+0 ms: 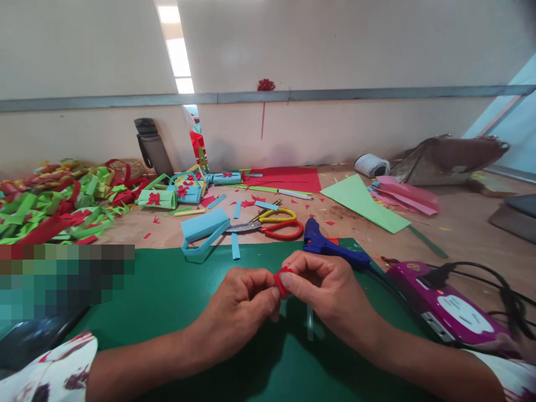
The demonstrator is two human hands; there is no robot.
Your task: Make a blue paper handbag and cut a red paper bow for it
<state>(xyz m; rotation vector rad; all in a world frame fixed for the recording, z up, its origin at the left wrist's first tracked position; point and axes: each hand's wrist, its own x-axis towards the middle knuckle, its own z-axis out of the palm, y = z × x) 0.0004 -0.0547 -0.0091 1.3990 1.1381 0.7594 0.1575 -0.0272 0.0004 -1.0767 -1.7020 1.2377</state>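
Note:
Between my two hands is a small red paper piece (283, 282), held above the green mat (167, 285). My left hand (243, 307) pinches its left side with thumb and fingers. On its right side, the thumb and fingers of my right hand (324, 285) are closed on it. Fingers cover much of the paper, so its full shape is hidden. Just behind my right hand lies a blue glue gun (335, 249), its clear glue stick (310, 322) showing below that hand. A folded light blue paper piece (205, 224) lies by the scissors (280, 223) at the mat's far edge.
Green and red paper strips (62, 206) pile up at the left, near a dark bottle (154, 148). Small wrapped paper pieces (157, 199) stand behind the mat. Green paper (364, 201), a purple power strip (452, 307) with cables, and a bag (452, 159) are at the right.

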